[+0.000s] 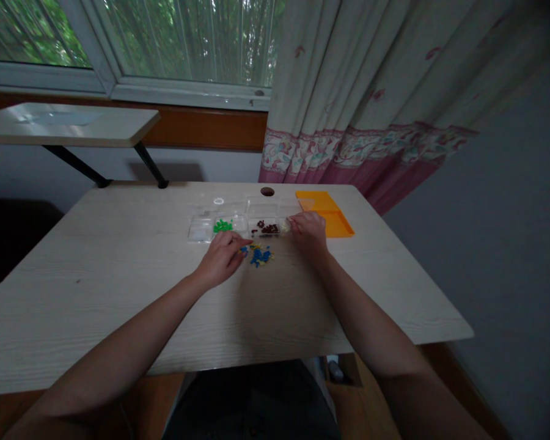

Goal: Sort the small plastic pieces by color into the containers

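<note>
My left hand (220, 255) rests at the left edge of a small mixed pile of blue pieces (260, 255) and yellow pieces (271, 257). Its index finger reaches out toward the pile, apart from the thumb, and I see nothing held in it. My right hand (309, 233) is over the right end of a clear plastic compartment box (200, 229), fingertips pinched together by some whitish pieces (285, 225). Whatever is between those fingertips is too small to make out. Green pieces (222, 226) lie in one compartment and dark brown pieces (270, 228) in another.
Behind the box extends its clear lid or back half (262, 206). A yellow-orange tray (340, 225) lies to the right, partly behind my right hand. The pale wooden table (132, 269) has a raised shelf (119, 127) at back left and a round cable hole (267, 192).
</note>
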`<state>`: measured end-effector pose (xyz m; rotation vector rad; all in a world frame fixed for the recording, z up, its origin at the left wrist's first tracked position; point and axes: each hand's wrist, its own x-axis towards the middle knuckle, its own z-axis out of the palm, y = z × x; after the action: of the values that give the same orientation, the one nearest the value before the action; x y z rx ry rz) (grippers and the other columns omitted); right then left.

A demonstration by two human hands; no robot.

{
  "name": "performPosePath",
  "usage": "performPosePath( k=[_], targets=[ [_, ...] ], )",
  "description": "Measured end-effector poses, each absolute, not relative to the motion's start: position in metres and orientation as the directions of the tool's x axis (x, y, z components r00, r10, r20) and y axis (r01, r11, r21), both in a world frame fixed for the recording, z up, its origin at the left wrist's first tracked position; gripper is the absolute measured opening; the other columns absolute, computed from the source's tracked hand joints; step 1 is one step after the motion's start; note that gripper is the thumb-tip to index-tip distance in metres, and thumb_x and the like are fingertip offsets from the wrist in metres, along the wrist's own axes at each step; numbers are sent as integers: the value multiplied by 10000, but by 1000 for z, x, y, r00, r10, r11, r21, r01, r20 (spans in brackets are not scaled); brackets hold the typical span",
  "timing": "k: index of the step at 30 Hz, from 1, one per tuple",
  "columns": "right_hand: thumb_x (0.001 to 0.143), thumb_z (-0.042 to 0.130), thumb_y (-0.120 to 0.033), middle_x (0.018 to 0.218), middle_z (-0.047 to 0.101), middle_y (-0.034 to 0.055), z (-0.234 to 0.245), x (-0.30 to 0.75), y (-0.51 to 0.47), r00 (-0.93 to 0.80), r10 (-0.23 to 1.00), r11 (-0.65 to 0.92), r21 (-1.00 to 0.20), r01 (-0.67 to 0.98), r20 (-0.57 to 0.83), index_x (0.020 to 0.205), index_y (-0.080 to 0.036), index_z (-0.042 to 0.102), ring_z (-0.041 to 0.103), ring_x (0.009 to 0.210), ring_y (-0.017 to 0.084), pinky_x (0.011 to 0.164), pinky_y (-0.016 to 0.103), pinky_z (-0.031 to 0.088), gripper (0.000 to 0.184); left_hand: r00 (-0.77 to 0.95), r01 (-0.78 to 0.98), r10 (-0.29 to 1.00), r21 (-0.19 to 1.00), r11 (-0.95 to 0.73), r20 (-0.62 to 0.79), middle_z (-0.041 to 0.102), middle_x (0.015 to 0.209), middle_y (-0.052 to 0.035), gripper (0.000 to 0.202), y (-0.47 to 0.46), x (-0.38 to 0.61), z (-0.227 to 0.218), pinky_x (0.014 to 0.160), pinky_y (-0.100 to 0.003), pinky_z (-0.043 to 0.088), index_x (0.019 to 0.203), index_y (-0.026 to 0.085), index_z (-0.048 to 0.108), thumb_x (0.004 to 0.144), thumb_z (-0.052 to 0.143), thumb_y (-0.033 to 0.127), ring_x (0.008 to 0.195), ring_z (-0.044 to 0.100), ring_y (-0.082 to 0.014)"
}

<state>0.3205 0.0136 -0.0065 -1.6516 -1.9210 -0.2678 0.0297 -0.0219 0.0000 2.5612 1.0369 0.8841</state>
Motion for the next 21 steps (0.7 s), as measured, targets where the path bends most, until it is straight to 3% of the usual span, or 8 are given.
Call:
performPosePath(
  k=[4, 10, 16, 21],
  targets=[
    [952, 540, -308, 970, 730, 55, 0, 315, 11, -193, 783, 385, -216, 897, 592, 970, -232, 738, 580, 980, 232, 889, 389, 362, 213, 622, 578, 670, 340, -742, 405, 545, 1247, -117, 397, -25, 32, -2, 982, -448, 420, 1325, 223, 584, 935, 512, 203, 1141, 474, -279],
    [926, 612, -305, 933, 719, 55, 9, 290, -2, -513, 699, 649, -141, 748, 498, 973, -238, 753, 574, 887, 205, 825, 350, 387, 163, 566, 637, 712, 328, -698, 416, 540, 1233, -120, 389, -23, 33, -7, 1023, -471, 416, 1315, 200, 587, 932, 531, 239, 1164, 461, -291],
    [924, 628, -287, 947, 699, 75, 5, 269, -11, -603, 697, 663, -27, 748, 387, 1034, -233, 754, 550, 947, 222, 824, 349, 359, 176, 554, 648, 720, 328, -688, 417, 542, 1215, -119, 376, -24, 33, -7, 1013, -471, 428, 1303, 192, 592, 937, 528, 250, 1139, 466, -288],
    [919, 629, -245, 911, 683, 73, 7, 262, -14, -602, 727, 635, 8, 772, 331, 968, -226, 761, 526, 958, 229, 835, 354, 345, 142, 555, 650, 724, 330, -685, 409, 540, 1205, -126, 384, -23, 34, -6, 1001, -466, 435, 1312, 178, 587, 944, 526, 267, 1130, 468, -286]
  ],
)
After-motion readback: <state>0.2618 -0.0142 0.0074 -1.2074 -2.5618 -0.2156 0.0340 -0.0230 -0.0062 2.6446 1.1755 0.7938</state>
